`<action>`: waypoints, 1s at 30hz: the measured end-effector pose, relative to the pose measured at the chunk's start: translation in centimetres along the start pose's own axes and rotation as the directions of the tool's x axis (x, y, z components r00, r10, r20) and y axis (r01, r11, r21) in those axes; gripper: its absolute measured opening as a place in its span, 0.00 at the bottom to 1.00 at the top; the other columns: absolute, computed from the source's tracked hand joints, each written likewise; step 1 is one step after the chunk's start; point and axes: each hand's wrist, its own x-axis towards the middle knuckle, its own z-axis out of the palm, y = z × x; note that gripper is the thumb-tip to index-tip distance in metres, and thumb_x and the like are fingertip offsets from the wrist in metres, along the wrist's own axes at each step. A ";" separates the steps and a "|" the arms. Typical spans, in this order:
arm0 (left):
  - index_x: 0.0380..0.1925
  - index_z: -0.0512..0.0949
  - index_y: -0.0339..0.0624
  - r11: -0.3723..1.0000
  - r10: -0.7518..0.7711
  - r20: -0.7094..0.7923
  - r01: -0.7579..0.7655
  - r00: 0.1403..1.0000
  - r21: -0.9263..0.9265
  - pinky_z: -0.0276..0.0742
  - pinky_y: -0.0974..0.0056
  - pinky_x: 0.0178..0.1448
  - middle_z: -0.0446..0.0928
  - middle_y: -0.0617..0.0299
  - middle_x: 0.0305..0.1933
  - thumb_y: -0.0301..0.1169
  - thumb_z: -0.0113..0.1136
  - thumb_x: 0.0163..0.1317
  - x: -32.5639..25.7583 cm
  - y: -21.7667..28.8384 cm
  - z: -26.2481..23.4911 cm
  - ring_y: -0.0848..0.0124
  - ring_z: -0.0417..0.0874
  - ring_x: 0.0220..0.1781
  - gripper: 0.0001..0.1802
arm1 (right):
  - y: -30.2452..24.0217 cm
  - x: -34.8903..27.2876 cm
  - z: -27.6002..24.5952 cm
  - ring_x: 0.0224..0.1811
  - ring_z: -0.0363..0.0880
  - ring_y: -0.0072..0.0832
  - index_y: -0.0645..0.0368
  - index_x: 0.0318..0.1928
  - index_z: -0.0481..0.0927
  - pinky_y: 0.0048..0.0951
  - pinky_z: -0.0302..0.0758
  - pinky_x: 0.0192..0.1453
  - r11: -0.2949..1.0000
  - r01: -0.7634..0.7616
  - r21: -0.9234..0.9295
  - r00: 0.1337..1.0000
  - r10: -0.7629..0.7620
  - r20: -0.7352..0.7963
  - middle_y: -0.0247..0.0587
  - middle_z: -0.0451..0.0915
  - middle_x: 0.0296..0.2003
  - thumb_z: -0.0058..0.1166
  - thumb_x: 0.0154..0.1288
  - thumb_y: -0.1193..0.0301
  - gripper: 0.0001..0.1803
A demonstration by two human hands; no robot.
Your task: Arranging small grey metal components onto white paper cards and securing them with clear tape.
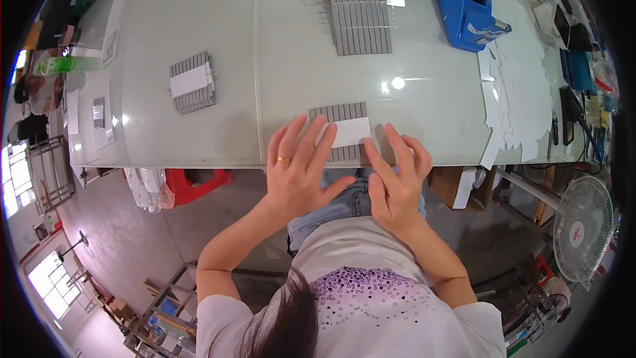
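Note:
At the table's near edge lies a small bundle of grey slatted strips [339, 111] with a white paper band [352, 132] across its middle. My left hand [298, 162] is over its left side, fingers stretched out and a ring on one of them. My right hand [399, 182] is at its right side, fingers apart, the index fingertip at or close to the paper's right end. Whether either hand presses on the bundle I cannot tell. Further left lies a similar grey bundle [203, 101] with a white paper [189, 81] around it.
A long stack of grey strips [360, 16] lies at the far middle of the table [285, 46]. To its right stands a blue tape dispenser [460, 16], beside white paper pieces [520, 86]. Below the edge are a red stool [192, 185], a cardboard box [457, 185] and a fan [583, 229].

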 end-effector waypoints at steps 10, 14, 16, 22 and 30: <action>0.60 0.75 0.37 0.988 0.079 0.089 -0.090 0.993 0.126 0.54 0.42 0.73 0.71 0.53 0.68 0.61 0.64 0.51 0.2 -0.1 0.9 0.52 0.65 0.72 0.45 | 3.5 0.7 -1.8 0.58 0.67 0.47 0.57 0.50 0.85 0.41 0.68 0.62 0.999 -0.030 0.029 0.981 0.035 -0.189 0.45 0.76 0.56 0.57 0.53 0.76 0.21; 0.61 0.74 0.35 0.992 0.085 0.173 -0.099 0.981 0.075 0.49 0.38 0.74 0.69 0.51 0.69 0.62 0.64 0.51 1.4 0.9 0.9 0.52 0.63 0.73 0.47 | 7.3 2.4 -5.1 0.54 0.69 0.46 0.57 0.45 0.85 0.40 0.70 0.58 0.993 -0.099 -0.072 0.926 0.065 -0.371 0.44 0.77 0.51 0.58 0.55 0.76 0.15; 0.62 0.73 0.35 0.987 0.139 0.174 -0.151 0.975 0.055 0.49 0.37 0.73 0.69 0.51 0.68 0.62 0.63 0.52 2.2 1.6 1.7 0.51 0.62 0.73 0.47 | 9.5 2.4 -7.5 0.53 0.71 0.45 0.58 0.43 0.85 0.40 0.70 0.57 0.973 -0.208 -0.104 0.889 0.144 -0.434 0.44 0.78 0.49 0.58 0.56 0.76 0.13; 0.63 0.70 0.33 0.967 0.207 0.259 -0.237 0.944 0.090 0.48 0.35 0.73 0.69 0.49 0.67 0.60 0.61 0.55 4.3 2.0 1.3 0.50 0.62 0.73 0.46 | 19.8 3.4 -14.2 0.51 0.75 0.45 0.58 0.43 0.84 0.40 0.72 0.56 0.898 -0.344 -0.276 0.766 0.098 -0.635 0.46 0.80 0.45 0.59 0.59 0.75 0.10; 0.60 0.74 0.38 0.935 0.333 0.259 -0.353 0.907 0.034 0.54 0.38 0.71 0.71 0.51 0.65 0.56 0.62 0.56 5.0 1.4 1.4 0.53 0.67 0.70 0.39 | 37.4 -2.2 -24.8 0.37 0.81 0.48 0.61 0.44 0.84 0.42 0.76 0.44 0.749 -0.495 -0.440 0.839 0.280 -0.467 0.51 0.82 0.34 0.60 0.59 0.69 0.13</action>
